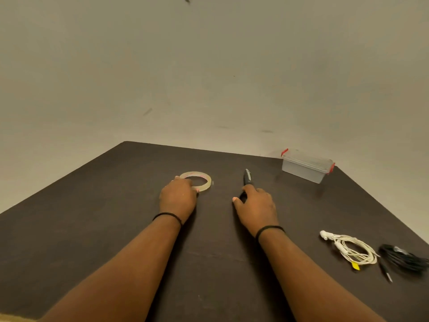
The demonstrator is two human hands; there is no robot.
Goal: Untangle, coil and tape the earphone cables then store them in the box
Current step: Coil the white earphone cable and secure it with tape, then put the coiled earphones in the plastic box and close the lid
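We counted two earphone cables, one tape roll, one cutter and one box on the dark table [92,228]. The white earphone cable [352,249] lay coiled at the near right, a small yellow tag on its near edge; just to its right lay the black earphone cable [404,256], bundled, its plug pointing toward us. Whether the two touched, we could not tell. The clear tape roll [204,181] showed faint pink print, too blurred for us to read. Our left hand [177,198] rested on the roll's near left rim, fingers curled over it. Our right hand [255,205] closed round the near end of the black cutter [247,176]. The clear box [306,167], lid on with two red clips, sat at the far right.
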